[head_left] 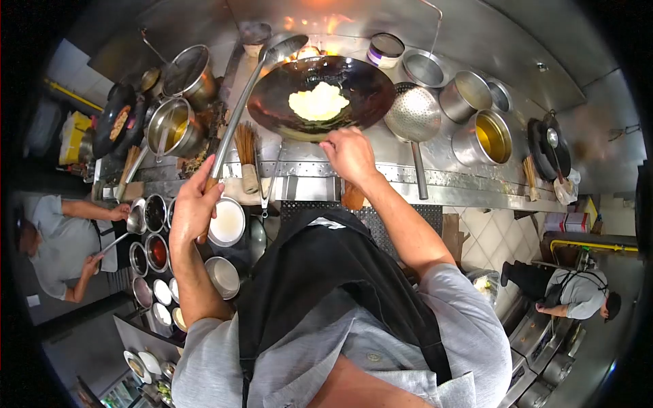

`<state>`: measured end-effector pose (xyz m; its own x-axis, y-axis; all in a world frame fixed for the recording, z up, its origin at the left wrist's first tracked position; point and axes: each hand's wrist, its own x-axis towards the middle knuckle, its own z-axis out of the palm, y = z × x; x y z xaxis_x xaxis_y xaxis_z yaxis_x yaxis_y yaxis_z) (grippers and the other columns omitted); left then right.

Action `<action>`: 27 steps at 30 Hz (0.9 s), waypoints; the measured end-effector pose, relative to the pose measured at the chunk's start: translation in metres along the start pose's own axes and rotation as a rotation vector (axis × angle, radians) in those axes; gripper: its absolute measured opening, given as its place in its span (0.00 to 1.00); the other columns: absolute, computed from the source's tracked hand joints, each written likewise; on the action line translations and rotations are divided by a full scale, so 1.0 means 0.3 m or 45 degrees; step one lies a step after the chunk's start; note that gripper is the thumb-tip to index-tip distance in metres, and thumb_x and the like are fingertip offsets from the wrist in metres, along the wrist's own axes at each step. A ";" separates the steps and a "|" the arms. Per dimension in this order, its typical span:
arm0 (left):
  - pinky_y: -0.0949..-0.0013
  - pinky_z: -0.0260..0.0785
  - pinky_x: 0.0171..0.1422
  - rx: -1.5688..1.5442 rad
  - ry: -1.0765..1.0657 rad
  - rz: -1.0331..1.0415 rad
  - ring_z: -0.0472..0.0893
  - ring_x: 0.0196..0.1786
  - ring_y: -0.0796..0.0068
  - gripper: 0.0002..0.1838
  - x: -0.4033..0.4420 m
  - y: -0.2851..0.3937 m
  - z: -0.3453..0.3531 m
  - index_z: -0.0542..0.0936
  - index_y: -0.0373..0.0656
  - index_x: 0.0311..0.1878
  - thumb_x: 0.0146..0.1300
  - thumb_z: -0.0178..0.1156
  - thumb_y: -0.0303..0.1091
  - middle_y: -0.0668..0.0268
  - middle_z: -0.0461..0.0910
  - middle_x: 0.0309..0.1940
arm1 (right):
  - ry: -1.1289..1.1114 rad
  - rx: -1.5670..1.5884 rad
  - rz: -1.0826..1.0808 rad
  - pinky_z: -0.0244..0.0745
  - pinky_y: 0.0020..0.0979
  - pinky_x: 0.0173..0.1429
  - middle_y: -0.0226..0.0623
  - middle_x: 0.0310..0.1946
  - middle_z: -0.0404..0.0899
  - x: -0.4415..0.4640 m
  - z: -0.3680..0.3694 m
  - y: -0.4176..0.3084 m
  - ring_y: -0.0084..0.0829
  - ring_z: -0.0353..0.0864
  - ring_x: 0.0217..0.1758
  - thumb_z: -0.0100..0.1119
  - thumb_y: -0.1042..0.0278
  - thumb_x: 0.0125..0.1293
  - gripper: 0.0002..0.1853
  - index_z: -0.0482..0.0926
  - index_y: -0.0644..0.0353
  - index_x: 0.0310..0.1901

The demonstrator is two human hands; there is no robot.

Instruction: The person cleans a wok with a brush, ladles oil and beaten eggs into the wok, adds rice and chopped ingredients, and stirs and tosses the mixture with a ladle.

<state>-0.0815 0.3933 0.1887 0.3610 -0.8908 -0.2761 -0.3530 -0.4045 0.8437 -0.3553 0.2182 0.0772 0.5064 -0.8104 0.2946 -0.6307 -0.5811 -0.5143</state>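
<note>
Ladle (235, 122) in your left hand (194, 209): fingers wrapped around the handle, wooden end poking out below, bowl up by the wok's far-left rim; contact there unclear. Your right hand (351, 156) is curled closed on the near rim of the wok (371, 92), finger undersides hidden. Pale yellow food (318, 102) lies inside the wok, near the middle, apart from both hands.

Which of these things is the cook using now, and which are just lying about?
In use:
ladle, in the left hand
wok, right hand at its rim
yellow food in the wok

Lying about:
skimmer
tin
brushes
pots
</note>
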 end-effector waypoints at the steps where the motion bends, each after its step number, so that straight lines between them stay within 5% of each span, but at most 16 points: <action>1: 0.77 0.60 0.24 -0.014 0.007 0.037 0.66 0.20 0.86 0.33 0.012 0.016 0.007 0.65 0.39 0.74 0.65 0.60 0.23 0.74 0.71 0.24 | 0.053 -0.010 -0.018 0.74 0.44 0.52 0.42 0.34 0.84 0.025 0.026 0.016 0.46 0.81 0.41 0.64 0.60 0.63 0.10 0.84 0.58 0.32; 6: 0.77 0.60 0.25 -0.123 0.029 0.136 0.66 0.21 0.86 0.31 0.068 0.071 0.081 0.66 0.40 0.74 0.66 0.60 0.23 0.75 0.72 0.26 | -0.062 -0.089 0.076 0.74 0.46 0.53 0.42 0.35 0.84 0.049 0.175 0.076 0.44 0.80 0.47 0.62 0.57 0.64 0.12 0.86 0.56 0.33; 12: 0.78 0.60 0.25 -0.170 0.041 0.104 0.66 0.23 0.87 0.33 -0.004 0.069 0.040 0.67 0.43 0.74 0.65 0.60 0.20 0.75 0.73 0.27 | -0.188 0.041 -0.023 0.72 0.48 0.50 0.38 0.37 0.84 -0.427 0.354 0.161 0.41 0.79 0.47 0.69 0.60 0.57 0.09 0.86 0.56 0.34; 19: 0.80 0.59 0.24 -0.116 0.086 0.039 0.65 0.21 0.88 0.32 -0.059 0.098 0.018 0.65 0.42 0.75 0.67 0.57 0.20 0.76 0.72 0.28 | 0.184 0.051 -0.050 0.73 0.43 0.49 0.41 0.31 0.81 -0.042 0.068 0.014 0.47 0.77 0.40 0.67 0.66 0.59 0.07 0.84 0.60 0.31; 27: 0.80 0.59 0.24 -0.220 0.123 0.043 0.64 0.22 0.88 0.32 -0.082 0.055 0.090 0.66 0.42 0.74 0.66 0.58 0.20 0.75 0.72 0.27 | 0.142 0.092 -0.017 0.75 0.45 0.49 0.42 0.32 0.82 0.021 0.227 0.099 0.47 0.79 0.42 0.67 0.64 0.59 0.08 0.85 0.59 0.30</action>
<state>-0.1196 0.4029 0.1969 0.4356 -0.8758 -0.2080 -0.2158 -0.3259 0.9205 -0.3307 0.2008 0.0088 0.4435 -0.8081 0.3876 -0.5780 -0.5884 -0.5654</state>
